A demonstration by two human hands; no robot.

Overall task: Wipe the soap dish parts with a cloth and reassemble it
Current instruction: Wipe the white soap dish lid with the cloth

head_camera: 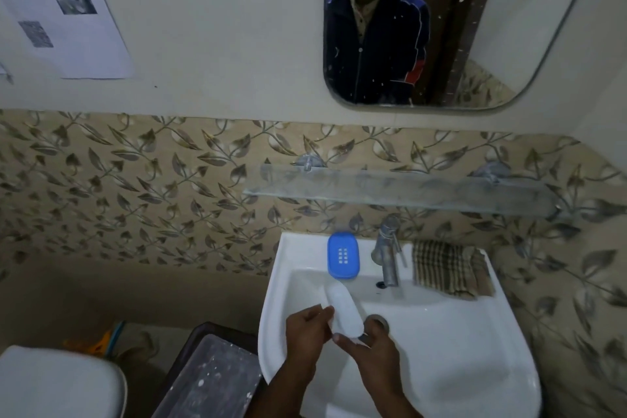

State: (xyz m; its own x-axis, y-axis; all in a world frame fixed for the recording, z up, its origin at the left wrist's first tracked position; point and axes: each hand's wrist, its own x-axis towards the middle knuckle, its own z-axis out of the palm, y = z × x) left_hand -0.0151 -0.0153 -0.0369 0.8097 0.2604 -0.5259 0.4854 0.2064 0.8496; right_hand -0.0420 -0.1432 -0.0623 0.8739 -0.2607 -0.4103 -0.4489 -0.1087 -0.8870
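Note:
A white oval soap dish part (343, 310) is held over the sink basin. My left hand (307, 329) pinches its near left edge, and my right hand (368, 346) grips its near end from the right. The blue soap dish part (342, 255), with a block of small drain holes in its middle, lies on the sink's back ledge left of the tap. A brown checked cloth (448, 268) lies folded on the ledge right of the tap, apart from both hands.
The white sink (475, 349) has a metal tap (386, 254) at the back and a drain (378, 321) just behind my right hand. A glass shelf (400, 192) and a mirror (441, 27) hang above. A dark bin (210, 380) and a toilet lid (57, 383) stand at the left.

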